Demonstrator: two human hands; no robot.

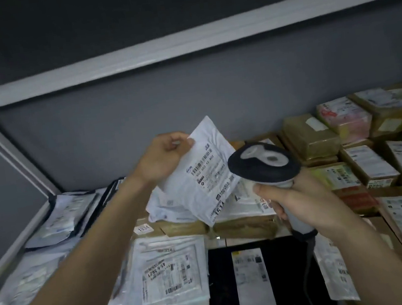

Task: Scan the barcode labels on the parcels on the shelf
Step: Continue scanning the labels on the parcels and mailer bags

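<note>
My left hand [163, 157] pinches the top left corner of a white mailer bag [200, 175] and holds it tilted above the shelf, its barcode label facing me. My right hand [302, 197] grips the handle of a grey and black barcode scanner [264, 161]. The scanner's head sits just right of the bag's label, almost touching its edge. A dark cable hangs from the scanner's handle down over the parcels.
The shelf holds many parcels: clear bags [170, 275] at front left, a black bag [259, 278] with a white label at front centre, brown boxes [309, 137] at the back right. A white shelf rail [179, 44] runs overhead, a grey wall behind.
</note>
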